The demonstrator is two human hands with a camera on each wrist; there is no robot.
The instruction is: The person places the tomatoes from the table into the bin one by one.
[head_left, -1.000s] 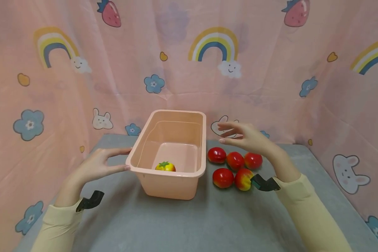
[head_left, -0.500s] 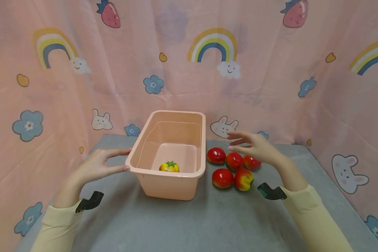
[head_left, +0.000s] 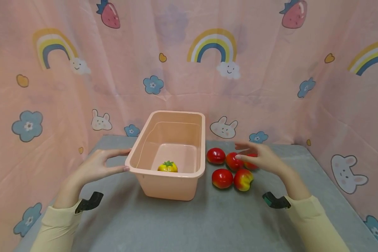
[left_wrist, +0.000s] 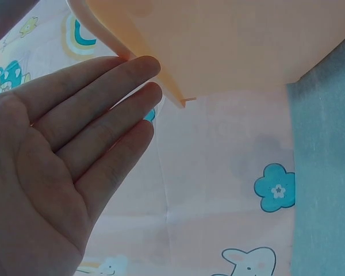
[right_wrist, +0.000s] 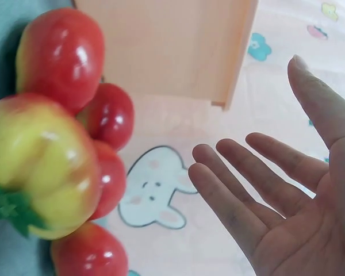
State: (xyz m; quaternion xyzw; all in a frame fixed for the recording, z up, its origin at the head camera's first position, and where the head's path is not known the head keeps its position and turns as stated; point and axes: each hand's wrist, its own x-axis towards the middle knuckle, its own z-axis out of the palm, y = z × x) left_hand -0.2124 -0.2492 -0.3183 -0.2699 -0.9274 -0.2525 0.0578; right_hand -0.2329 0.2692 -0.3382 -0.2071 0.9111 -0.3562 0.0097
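A pink plastic tub [head_left: 165,113] stands mid-table with one yellow-red tomato [head_left: 167,167] inside near its front wall. My left hand [head_left: 94,166] is open, with thumb and fingertips against the tub's left front corner; the left wrist view shows straight fingers [left_wrist: 103,109] at the tub's rim [left_wrist: 218,46]. Right of the tub lies a cluster of tomatoes: red ones [head_left: 216,155] [head_left: 222,178] and a yellow-red one [head_left: 243,179]. My right hand [head_left: 261,157] hovers open just over the cluster's far side, holding nothing. In the right wrist view its palm [right_wrist: 276,195] faces the tomatoes [right_wrist: 60,54].
The grey table [head_left: 208,224] is walled by a pink cartoon-print curtain [head_left: 271,87] at the back and both sides. Black wrist mounts [head_left: 275,201] sit on both cream sleeves.
My right hand has moved right from near the tub's rim and sunk over the tomato cluster. The tomato in the tub shifted slightly. The left hand stayed put.
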